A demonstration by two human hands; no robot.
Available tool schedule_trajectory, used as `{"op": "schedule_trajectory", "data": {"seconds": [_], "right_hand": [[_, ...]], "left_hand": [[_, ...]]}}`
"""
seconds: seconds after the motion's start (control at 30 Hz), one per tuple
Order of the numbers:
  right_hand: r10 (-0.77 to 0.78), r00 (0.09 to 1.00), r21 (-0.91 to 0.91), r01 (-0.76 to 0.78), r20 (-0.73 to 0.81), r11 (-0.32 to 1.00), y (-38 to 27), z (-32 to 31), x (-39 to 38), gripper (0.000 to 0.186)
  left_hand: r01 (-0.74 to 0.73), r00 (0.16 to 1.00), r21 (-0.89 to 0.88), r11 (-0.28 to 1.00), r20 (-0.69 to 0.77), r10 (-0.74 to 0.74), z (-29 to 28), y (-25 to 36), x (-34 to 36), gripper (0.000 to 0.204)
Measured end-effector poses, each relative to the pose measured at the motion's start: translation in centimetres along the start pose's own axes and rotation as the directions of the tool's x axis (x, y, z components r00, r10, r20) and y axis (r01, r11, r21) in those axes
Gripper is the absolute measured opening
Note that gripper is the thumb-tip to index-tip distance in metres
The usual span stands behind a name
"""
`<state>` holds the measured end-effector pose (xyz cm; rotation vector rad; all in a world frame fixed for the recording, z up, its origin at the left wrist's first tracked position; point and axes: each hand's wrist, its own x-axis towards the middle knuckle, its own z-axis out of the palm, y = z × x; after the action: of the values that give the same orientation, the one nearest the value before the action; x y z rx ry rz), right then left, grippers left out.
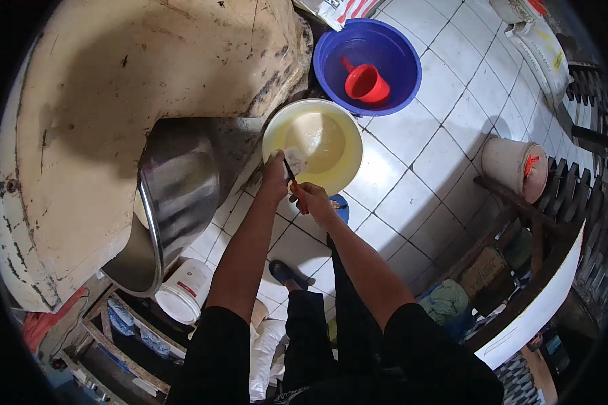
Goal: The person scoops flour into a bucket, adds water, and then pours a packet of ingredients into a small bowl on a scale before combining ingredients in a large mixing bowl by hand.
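Both hands are over the near rim of a round cream tub (348, 174) with pale yellowish liquid inside. My left hand (274, 174) is closed on a crumpled whitish piece (296, 160) that looks like a small plastic bag. In my right hand (315, 200) is a tool with an orange-red handle (299, 197) and a narrow dark blade. Whether it is a knife or scissors, I cannot tell. The blade points up and left, against or just in front of the whitish piece. My fingers partly cover both things.
Beyond the tub stands a blue basin (412, 84) holding a red dipper (366, 84). A large metal bowl (157, 233) under a worn beige housing (203, 61) takes up the left. A white bucket (184, 290) sits below. Another bucket (500, 162) and a wooden rack (520, 209) line the right.
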<state>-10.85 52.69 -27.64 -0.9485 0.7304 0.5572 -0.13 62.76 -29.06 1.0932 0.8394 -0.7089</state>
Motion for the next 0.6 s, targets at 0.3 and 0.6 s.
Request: {"op": "schedule_trajectory", "data": {"seconds": [0.3,0.6], "right_hand": [[-0.022,0.999,-0.051,0.023,0.033,0.998,0.5,0.1,0.3,0.036],[-0.025,0.995,-0.129,0.037,0.095,0.991,0.6,1.5,0.0,0.039]], "left_hand": [[0.058,0.998,-0.057,0.997,0.037,-0.056,-1.4,0.3,-0.6,0.038],[-0.026,0.999,0.04,0.999,-0.038,0.027,-5.0,-0.3,1.0,0.036]]}}
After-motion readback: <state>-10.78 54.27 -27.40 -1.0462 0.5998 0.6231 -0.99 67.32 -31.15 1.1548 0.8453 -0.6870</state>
